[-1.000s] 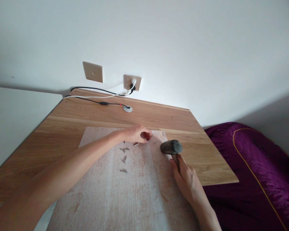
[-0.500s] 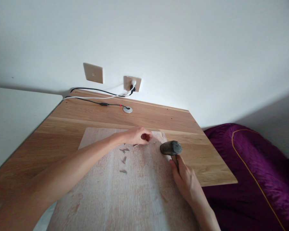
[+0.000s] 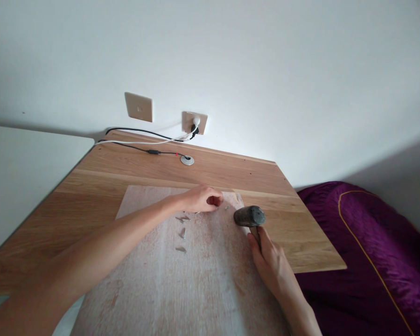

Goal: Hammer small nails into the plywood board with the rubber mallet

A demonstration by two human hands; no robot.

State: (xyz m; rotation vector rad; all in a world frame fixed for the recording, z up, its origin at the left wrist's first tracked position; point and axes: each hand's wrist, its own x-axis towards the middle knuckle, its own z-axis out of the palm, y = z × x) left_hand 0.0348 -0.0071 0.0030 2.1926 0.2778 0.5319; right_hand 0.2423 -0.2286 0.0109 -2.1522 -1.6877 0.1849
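A pale, worn board lies on a wooden desk. My left hand reaches to the board's far end, fingers curled in a pinch on something too small to make out. Several nails lie on the board just below that hand, and a small one sits to its right. My right hand is wrapped round the handle of a hammer, whose dark head rests near the board's right edge.
Black and white cables run along the desk's back edge to a wall socket. A blank wall plate and a round grommet are nearby. A purple bedcover lies to the right of the desk.
My left hand has shifted slightly right at the board's far end. The hammer and my right hand have stayed almost still.
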